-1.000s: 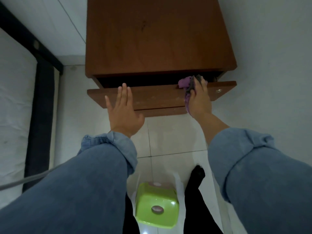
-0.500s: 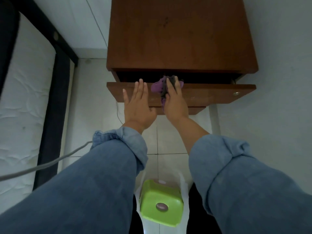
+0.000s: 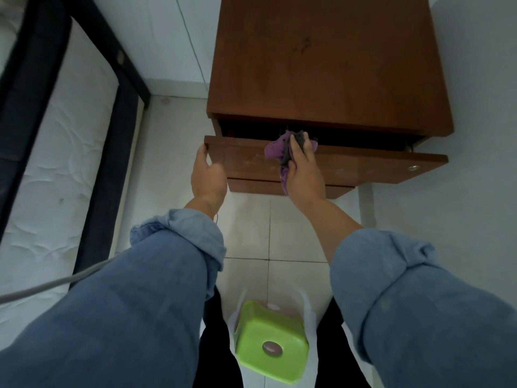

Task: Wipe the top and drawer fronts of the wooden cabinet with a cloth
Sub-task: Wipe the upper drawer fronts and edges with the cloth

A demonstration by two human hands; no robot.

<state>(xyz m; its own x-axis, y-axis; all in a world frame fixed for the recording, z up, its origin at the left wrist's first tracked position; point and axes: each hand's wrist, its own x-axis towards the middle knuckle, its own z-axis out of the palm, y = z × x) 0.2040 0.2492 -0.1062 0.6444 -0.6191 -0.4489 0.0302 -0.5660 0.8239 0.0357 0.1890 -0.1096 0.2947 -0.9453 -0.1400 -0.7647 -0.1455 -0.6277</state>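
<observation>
My right hand [image 3: 303, 166] presses a bunched purple cloth [image 3: 275, 149] against the upper edge of the open drawer front [image 3: 363, 166], fingers closed over the fabric near the panel's middle, while my left hand [image 3: 208, 175] curls around the drawer's left corner and steadies it, holding nothing else. The drawer front runs long from left to right across my view, so most of the unwiped stretch, as I judge it, lies to the right of the cloth, toward the small metal knob [image 3: 413, 168], and my right hand is the nearer one for that sweep. Above it, the wooden cabinet [image 3: 321, 60] shows its broad brown top, bare. The cabinet stands on pale floor tiles [image 3: 246, 228] against a white wall, a mattress [image 3: 56, 163] in a dark frame to the left, and a green plastic stool [image 3: 270, 348] sits below, between my legs.
</observation>
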